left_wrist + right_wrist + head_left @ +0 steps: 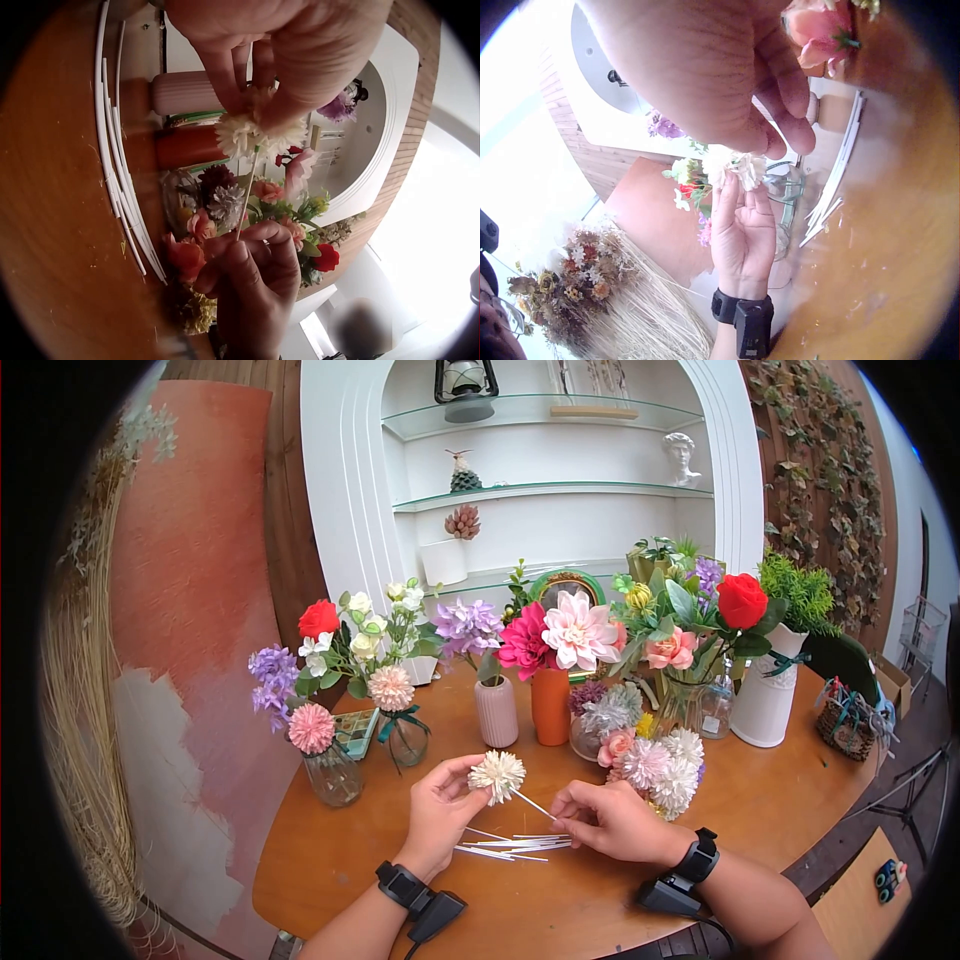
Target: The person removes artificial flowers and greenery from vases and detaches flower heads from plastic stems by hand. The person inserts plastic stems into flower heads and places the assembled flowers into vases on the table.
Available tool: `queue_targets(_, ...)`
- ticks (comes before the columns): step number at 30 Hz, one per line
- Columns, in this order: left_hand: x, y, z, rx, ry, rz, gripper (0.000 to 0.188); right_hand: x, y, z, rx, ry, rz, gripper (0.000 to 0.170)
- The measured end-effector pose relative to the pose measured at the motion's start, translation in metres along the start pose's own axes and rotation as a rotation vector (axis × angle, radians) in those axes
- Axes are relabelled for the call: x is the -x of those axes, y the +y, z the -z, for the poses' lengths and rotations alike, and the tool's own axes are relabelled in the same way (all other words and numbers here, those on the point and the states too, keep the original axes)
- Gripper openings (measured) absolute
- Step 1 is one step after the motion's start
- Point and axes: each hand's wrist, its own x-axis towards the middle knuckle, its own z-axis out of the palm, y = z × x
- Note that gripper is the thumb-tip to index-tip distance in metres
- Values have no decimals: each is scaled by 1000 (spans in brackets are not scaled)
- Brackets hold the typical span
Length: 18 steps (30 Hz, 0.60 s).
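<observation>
A cream pompom flower [497, 774] is held by its head in my left hand [436, 812], thumb and fingers at its petals. From the flower's underside runs a thin white stick [534, 803], which meets a small green stub [257, 148] there in the left wrist view. My right hand [622, 824] pinches the stick's far end between thumb and fingertips. Below both hands, a loose bunch of white sticks [513, 848] lies on the wooden table [420, 910]. In the right wrist view, the right hand hides part of the cream flower [735, 166].
Glass vases [336, 780] of flowers stand on the left. Behind the hands are a pink ribbed vase [496, 712] and an orange vase [549, 707]. Loose pompom flowers [675, 785] crowd close beyond the right hand. A white pitcher [765, 705] and a wicker basket [843, 728] stand farther right.
</observation>
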Motion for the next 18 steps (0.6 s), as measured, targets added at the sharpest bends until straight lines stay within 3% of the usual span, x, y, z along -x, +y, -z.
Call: queue_targets(18, -6, 0, 12, -110, 157, -114, 26, 0, 5, 3, 66, -2, 17, 13)
